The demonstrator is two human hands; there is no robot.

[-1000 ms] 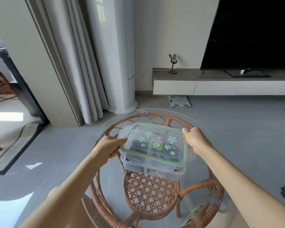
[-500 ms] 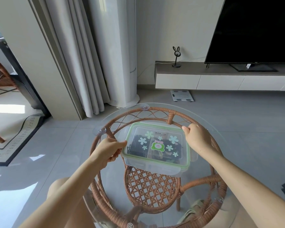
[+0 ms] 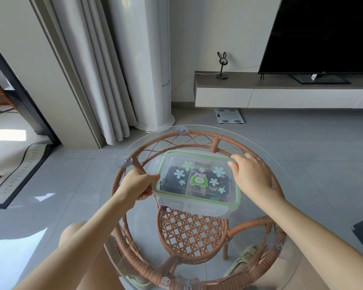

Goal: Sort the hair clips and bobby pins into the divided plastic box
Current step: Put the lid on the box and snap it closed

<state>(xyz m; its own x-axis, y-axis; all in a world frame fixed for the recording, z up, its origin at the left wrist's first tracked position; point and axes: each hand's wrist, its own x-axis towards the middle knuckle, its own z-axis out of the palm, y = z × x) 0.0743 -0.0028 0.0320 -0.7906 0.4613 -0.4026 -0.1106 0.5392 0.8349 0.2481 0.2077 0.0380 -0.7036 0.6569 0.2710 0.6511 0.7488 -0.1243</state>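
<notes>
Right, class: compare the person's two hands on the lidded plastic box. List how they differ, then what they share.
The left hand grips the box at its left end; the right hand at its far right corner. The left hand's fingers curl, thumb against the edge of the lid; the right hand's thumb lies on top of it. Both hold the closed box on the glass table.

The box (image 3: 189, 204) is clear, glossy plastic with a green-rimmed lid (image 3: 197, 176) bearing smooth stickers. The counter (image 3: 281, 164) is transparent glass over woven rattan; dark contents look possibly metal or plastic.
</notes>
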